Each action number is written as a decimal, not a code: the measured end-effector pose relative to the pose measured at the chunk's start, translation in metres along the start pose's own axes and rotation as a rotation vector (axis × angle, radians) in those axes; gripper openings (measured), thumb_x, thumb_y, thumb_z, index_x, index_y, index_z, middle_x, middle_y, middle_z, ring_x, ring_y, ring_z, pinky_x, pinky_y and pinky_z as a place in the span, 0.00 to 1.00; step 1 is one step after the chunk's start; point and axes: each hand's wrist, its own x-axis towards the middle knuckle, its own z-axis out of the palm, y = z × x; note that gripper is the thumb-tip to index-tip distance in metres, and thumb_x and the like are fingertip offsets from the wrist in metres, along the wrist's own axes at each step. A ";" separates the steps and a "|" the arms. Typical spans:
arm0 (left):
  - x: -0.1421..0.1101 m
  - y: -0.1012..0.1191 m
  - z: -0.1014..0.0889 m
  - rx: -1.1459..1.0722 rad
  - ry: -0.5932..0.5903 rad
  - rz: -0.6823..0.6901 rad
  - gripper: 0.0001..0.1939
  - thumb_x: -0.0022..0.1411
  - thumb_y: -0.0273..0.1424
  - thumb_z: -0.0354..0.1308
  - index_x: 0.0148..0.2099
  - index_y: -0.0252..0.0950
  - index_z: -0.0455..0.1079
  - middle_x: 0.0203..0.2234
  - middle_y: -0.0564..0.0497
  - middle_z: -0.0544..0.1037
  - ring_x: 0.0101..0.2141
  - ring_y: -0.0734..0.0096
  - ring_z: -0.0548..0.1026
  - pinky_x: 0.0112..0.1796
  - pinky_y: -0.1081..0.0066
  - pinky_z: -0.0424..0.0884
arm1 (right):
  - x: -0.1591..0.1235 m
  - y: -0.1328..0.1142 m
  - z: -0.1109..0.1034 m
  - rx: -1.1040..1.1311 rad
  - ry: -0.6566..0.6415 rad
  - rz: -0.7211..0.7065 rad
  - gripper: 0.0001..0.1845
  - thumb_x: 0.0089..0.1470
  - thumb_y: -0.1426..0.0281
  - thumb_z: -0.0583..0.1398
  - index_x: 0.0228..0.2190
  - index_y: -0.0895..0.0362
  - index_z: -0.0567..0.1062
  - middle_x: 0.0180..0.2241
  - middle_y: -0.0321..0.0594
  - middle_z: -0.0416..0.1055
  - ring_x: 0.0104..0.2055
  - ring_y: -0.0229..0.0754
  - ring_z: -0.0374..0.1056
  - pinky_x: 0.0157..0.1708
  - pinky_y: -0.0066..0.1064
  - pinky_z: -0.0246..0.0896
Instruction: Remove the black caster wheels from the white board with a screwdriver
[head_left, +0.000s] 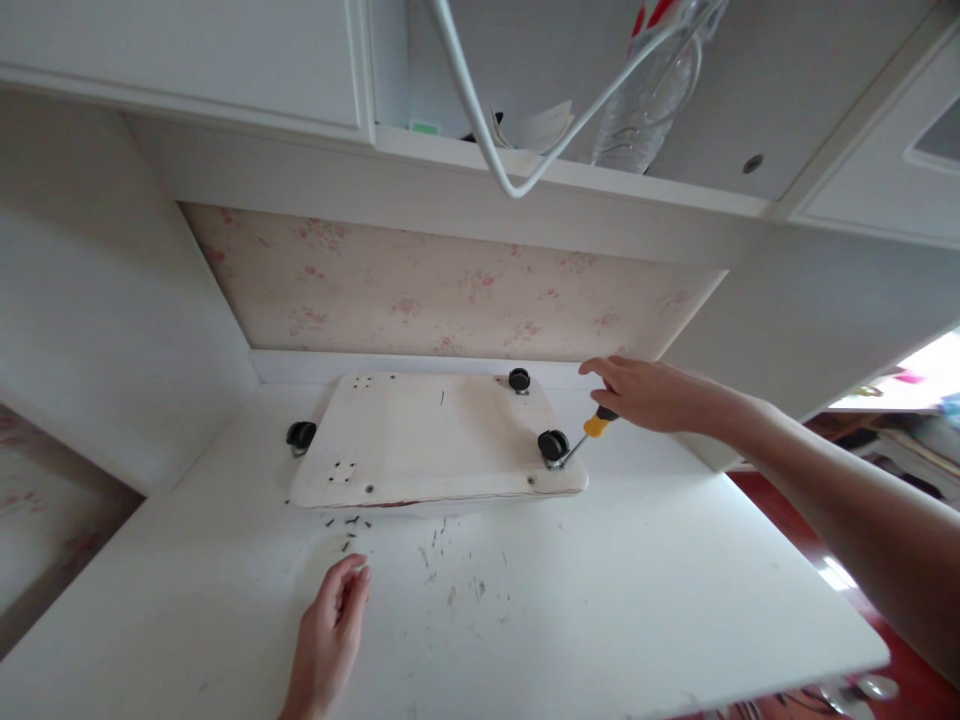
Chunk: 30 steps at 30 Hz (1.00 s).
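The right hand (637,393) is held beyond the right edge of a white board (435,440), with the forearm stretched in from the right side. The handle of a screwdriver (596,426) is gripped in its bent fingers, while one finger is extended away to the left. The shaft is slanted down to the left, and its end is brought to the metal base of a black caster (553,445) at the board's near right corner. The left hand (330,620) is placed low over the table (637,600), palm turned inward, its fingers curled and the thumb close to the forefinger; whether something small is pinched there cannot be told. Just ahead of it, several small dark screws (352,521) are scattered.

The screwdriver's tip is hard to make out against the caster base, and the handle's end is hidden by the right hand. The left forearm is cut off by the lower border.

The board is flat, with rounded corners, and its near edge is marked by a reddish-brown split. Four dark holes are seen at its near left corner. The handle is yellow and black, the shaft of grey metal. The white table is smooth but scuffed by dark marks.
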 end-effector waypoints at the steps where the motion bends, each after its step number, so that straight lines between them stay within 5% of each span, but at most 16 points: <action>1: 0.000 0.000 0.000 -0.005 -0.003 -0.001 0.31 0.55 0.58 0.56 0.46 0.37 0.74 0.43 0.40 0.81 0.42 0.52 0.80 0.42 0.60 0.76 | 0.000 0.001 0.000 0.012 -0.031 -0.029 0.25 0.60 0.59 0.51 0.56 0.54 0.67 0.51 0.52 0.71 0.44 0.55 0.73 0.44 0.47 0.65; 5: -0.001 -0.001 -0.001 -0.017 -0.022 -0.004 0.31 0.56 0.57 0.56 0.47 0.36 0.73 0.44 0.40 0.81 0.43 0.52 0.80 0.43 0.59 0.76 | -0.002 -0.003 -0.004 0.058 -0.085 -0.034 0.34 0.53 0.54 0.58 0.59 0.53 0.65 0.57 0.52 0.66 0.46 0.54 0.72 0.47 0.45 0.66; 8: -0.001 -0.001 -0.001 -0.010 -0.011 0.023 0.30 0.55 0.57 0.57 0.45 0.37 0.74 0.42 0.41 0.82 0.43 0.52 0.80 0.44 0.59 0.76 | -0.002 -0.010 -0.006 0.033 -0.042 0.059 0.38 0.57 0.44 0.52 0.61 0.54 0.63 0.52 0.55 0.71 0.48 0.59 0.72 0.48 0.50 0.64; 13: -0.001 -0.002 -0.002 0.002 0.002 0.041 0.29 0.55 0.56 0.57 0.44 0.37 0.75 0.41 0.42 0.82 0.42 0.52 0.80 0.42 0.60 0.77 | -0.002 -0.012 -0.010 0.028 -0.112 -0.002 0.26 0.61 0.60 0.49 0.57 0.54 0.67 0.46 0.50 0.76 0.45 0.54 0.73 0.44 0.44 0.65; 16: -0.001 -0.003 -0.002 0.002 -0.008 0.062 0.27 0.56 0.56 0.57 0.44 0.37 0.75 0.41 0.42 0.82 0.41 0.53 0.80 0.42 0.61 0.77 | -0.006 -0.011 -0.011 0.083 -0.152 -0.088 0.30 0.53 0.62 0.56 0.58 0.50 0.65 0.52 0.47 0.72 0.45 0.50 0.73 0.43 0.40 0.67; 19: -0.001 -0.004 -0.002 0.011 -0.018 0.088 0.26 0.57 0.54 0.56 0.44 0.38 0.75 0.42 0.42 0.82 0.41 0.54 0.80 0.42 0.62 0.76 | -0.008 -0.011 -0.008 0.072 -0.113 -0.096 0.36 0.52 0.53 0.59 0.60 0.52 0.65 0.53 0.51 0.72 0.47 0.54 0.72 0.44 0.43 0.67; 22: -0.001 -0.002 -0.002 0.024 -0.022 0.093 0.26 0.58 0.54 0.56 0.44 0.37 0.75 0.42 0.42 0.82 0.41 0.55 0.80 0.43 0.62 0.76 | -0.006 -0.010 -0.002 -0.005 -0.047 0.051 0.36 0.58 0.46 0.50 0.57 0.57 0.67 0.42 0.53 0.78 0.41 0.57 0.74 0.40 0.47 0.66; 25: -0.002 0.001 -0.003 0.036 -0.017 0.092 0.26 0.58 0.54 0.55 0.44 0.37 0.75 0.40 0.42 0.82 0.39 0.55 0.80 0.41 0.62 0.76 | -0.003 -0.007 0.000 0.013 -0.093 0.026 0.26 0.61 0.55 0.49 0.52 0.56 0.70 0.37 0.49 0.79 0.37 0.52 0.74 0.37 0.42 0.65; 30: -0.004 0.006 -0.004 0.056 -0.009 0.103 0.26 0.58 0.54 0.55 0.43 0.37 0.75 0.37 0.42 0.83 0.37 0.55 0.81 0.38 0.64 0.77 | -0.012 -0.006 -0.009 0.079 -0.124 -0.136 0.19 0.50 0.66 0.57 0.45 0.51 0.74 0.44 0.42 0.77 0.43 0.48 0.72 0.41 0.38 0.65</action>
